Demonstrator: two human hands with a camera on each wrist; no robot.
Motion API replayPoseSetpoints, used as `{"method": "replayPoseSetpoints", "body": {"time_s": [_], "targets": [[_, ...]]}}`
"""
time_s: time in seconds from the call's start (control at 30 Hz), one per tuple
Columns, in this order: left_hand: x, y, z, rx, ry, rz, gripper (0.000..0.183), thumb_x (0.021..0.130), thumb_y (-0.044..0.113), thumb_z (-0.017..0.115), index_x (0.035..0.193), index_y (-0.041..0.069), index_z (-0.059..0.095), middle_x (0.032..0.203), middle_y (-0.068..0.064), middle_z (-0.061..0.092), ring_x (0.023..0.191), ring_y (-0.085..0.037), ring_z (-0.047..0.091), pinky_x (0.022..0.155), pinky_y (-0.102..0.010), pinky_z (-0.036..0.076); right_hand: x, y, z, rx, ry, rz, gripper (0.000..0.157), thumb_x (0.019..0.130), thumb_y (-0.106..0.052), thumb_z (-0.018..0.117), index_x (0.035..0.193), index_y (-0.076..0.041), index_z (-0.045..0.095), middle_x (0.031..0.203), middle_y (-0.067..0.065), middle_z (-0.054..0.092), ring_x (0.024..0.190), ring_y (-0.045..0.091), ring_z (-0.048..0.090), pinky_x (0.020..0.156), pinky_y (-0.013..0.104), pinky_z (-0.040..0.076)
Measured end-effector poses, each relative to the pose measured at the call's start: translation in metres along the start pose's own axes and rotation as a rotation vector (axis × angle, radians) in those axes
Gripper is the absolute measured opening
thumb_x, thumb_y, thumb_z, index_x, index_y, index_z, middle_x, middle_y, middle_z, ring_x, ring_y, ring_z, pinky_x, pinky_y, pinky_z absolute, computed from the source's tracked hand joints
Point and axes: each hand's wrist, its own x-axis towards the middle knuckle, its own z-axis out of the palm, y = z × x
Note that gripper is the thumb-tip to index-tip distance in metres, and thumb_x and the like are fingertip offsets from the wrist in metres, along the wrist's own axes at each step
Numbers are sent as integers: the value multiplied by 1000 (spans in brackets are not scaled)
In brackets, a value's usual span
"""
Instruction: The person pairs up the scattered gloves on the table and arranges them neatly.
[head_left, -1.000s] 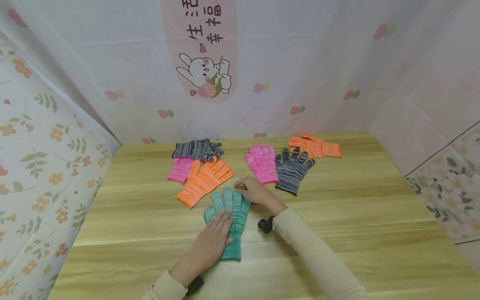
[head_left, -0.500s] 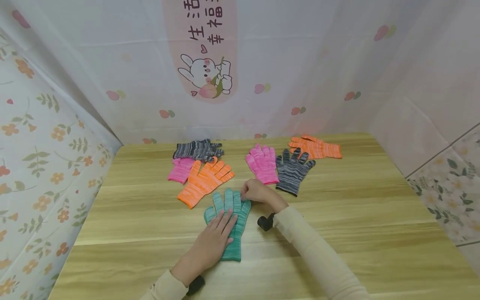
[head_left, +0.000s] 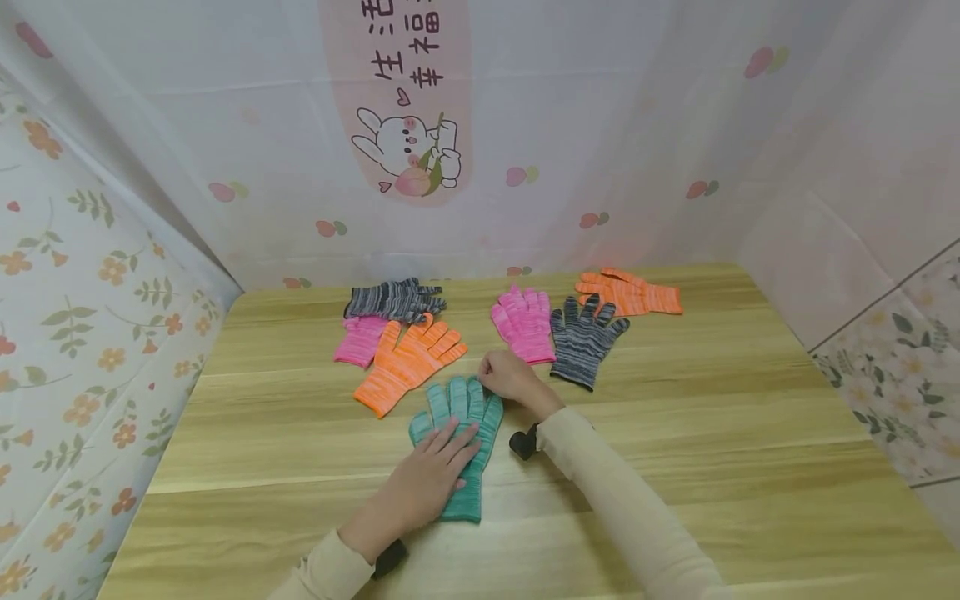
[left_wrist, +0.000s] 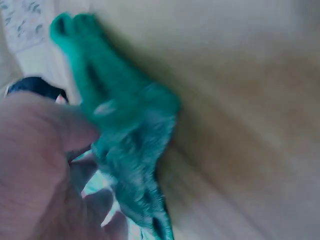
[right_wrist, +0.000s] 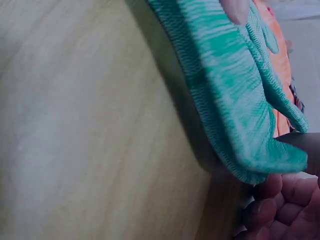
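A green knit glove (head_left: pixel 470 492) lies on the table with its fingers pointing away from me. My left hand (head_left: pixel 427 483) rests on its palm area, fingers extended. At the glove's fingertips, my right hand (head_left: pixel 513 379) has curled fingers. In the right wrist view, the thumb and fingers (right_wrist: pixel 270 185) pinch the tip of a finger of the green glove (right_wrist: pixel 235 95). Two layers of green knit show along its edge; whether a second glove lies underneath, I cannot tell. The left wrist view shows the green cuff (left_wrist: pixel 115 90) beside the left thumb (left_wrist: pixel 75 127).
Behind on the left, an orange glove (head_left: pixel 408 362) lies near a pink one (head_left: pixel 362 340) and a grey-black one (head_left: pixel 393 300). Farther right are another pink glove (head_left: pixel 525 325), grey-black glove (head_left: pixel 587 342) and orange glove (head_left: pixel 630 293). Patterned curtains (head_left: pixel 480 225) border the wooden table (head_left: pixel 712 400).
My right hand moves slightly along the fingertips of the green glove and a little away from me. My left fingers shift slightly right on the glove. The other gloves stay put.
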Motion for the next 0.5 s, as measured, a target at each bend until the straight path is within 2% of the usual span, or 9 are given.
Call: {"method": "replayPoseSetpoints", "body": {"time_s": [0.07,0.17,0.23,0.3,0.4,0.5], "targets": [[4,-2,-2,-44,10,2,41,94,29,53,130,8,51,146,-9,40,136,-31,35,108,-42,36,1,1,0,4,1,-5,12,91,-13,55,86,-7,64,82,2,64,66,11,52,60,23,45],[13,-4,-3,-74,82,-21,24,95,29,52,107,10,61,134,-10,51,125,-28,47,102,-38,42,1,2,-2,15,-18,-16,11,91,-13,55,87,-6,64,83,4,64,68,12,53,63,24,46],[19,-4,-3,-80,141,-44,17,94,30,53,90,14,58,127,-11,55,119,-28,51,97,-38,46,2,4,-2,21,-35,-20,11,91,-12,55,87,-6,63,84,4,64,71,12,54,66,25,47],[24,-4,-1,-86,172,-65,20,93,32,55,81,16,50,126,-12,54,118,-28,50,93,-40,47,2,5,-3,22,-51,-19,10,91,-12,55,88,-6,63,84,4,63,73,12,54,68,26,48],[28,-6,2,-110,163,-92,27,89,35,60,80,16,44,134,-16,49,125,-34,45,96,-46,45,1,5,-3,36,-55,-23,8,89,-9,55,87,-6,63,83,4,63,73,13,54,67,26,48],[28,-7,4,-128,136,-115,29,88,38,61,93,12,49,141,-17,42,130,-37,40,102,-51,39,-1,4,-3,57,-48,-32,7,89,-8,55,87,-5,62,83,5,63,74,14,55,66,26,47]]}}
